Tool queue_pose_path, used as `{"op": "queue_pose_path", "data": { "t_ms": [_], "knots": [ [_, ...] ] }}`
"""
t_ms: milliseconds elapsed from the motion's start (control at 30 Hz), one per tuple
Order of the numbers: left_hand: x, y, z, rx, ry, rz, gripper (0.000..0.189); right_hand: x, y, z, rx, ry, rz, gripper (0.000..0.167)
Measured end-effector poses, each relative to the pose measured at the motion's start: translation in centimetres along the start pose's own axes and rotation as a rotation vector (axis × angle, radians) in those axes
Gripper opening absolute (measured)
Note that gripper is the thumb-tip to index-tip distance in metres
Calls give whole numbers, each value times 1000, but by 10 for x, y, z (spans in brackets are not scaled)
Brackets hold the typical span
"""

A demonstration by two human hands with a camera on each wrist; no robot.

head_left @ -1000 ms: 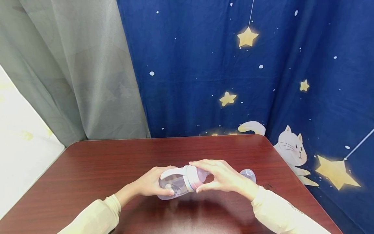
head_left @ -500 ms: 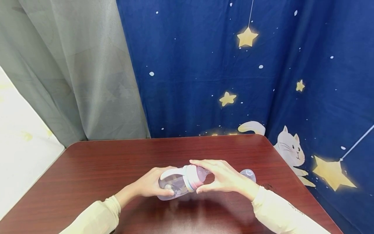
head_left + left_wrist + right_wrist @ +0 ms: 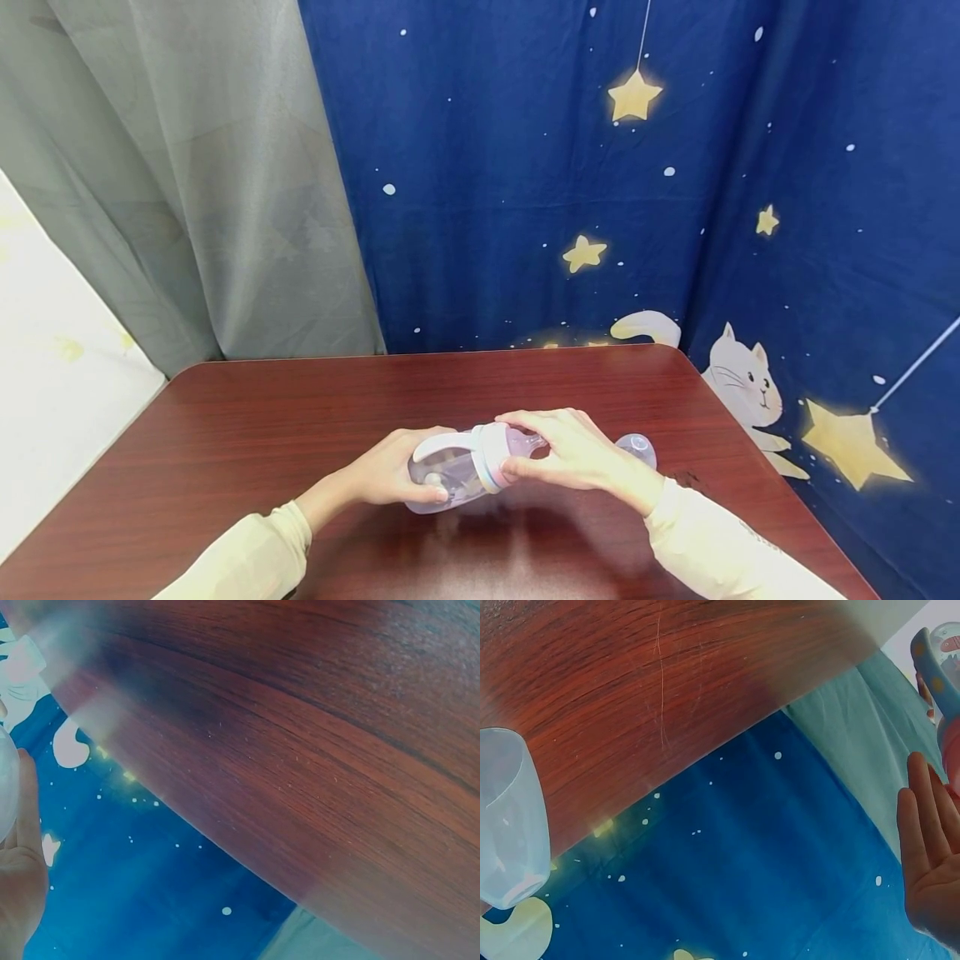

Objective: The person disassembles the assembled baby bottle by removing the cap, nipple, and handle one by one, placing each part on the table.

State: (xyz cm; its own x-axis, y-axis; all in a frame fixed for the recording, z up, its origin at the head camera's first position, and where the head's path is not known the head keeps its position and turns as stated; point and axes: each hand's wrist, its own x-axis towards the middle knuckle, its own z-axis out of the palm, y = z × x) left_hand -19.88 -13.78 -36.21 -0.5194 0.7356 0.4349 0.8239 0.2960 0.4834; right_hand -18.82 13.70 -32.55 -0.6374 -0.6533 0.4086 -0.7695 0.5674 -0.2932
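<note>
Baby bottle [image 3: 450,468] held tilted just above the table [image 3: 247,425]. My left hand [image 3: 390,467] wraps its clear body; my right hand [image 3: 573,454] pinches the teat end by the collar [image 3: 491,457]. Light, hard plastic, probably slippery; best gripped at body and collar. Loose cap [image 3: 637,450] lies beside my right wrist.

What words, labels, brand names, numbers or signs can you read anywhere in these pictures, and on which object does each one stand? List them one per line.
No readable text anywhere.
Baby bottle: faint marks on its clear body, too blurred to read.
Bottle collar: small coloured spots, not letters.
Clear cap: no print visible.
Blue curtain: only pictures, stars and a cat, no words.
Table: bare wood grain, no label.
</note>
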Motion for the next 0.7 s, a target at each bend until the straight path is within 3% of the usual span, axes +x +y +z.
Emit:
{"op": "queue_pose_path", "data": {
  "t_ms": [700],
  "knots": [
    [1, 0, 1, 20, -12, 8, 55, 0, 2, 1, 41, 1, -55, 51]
  ]
}}
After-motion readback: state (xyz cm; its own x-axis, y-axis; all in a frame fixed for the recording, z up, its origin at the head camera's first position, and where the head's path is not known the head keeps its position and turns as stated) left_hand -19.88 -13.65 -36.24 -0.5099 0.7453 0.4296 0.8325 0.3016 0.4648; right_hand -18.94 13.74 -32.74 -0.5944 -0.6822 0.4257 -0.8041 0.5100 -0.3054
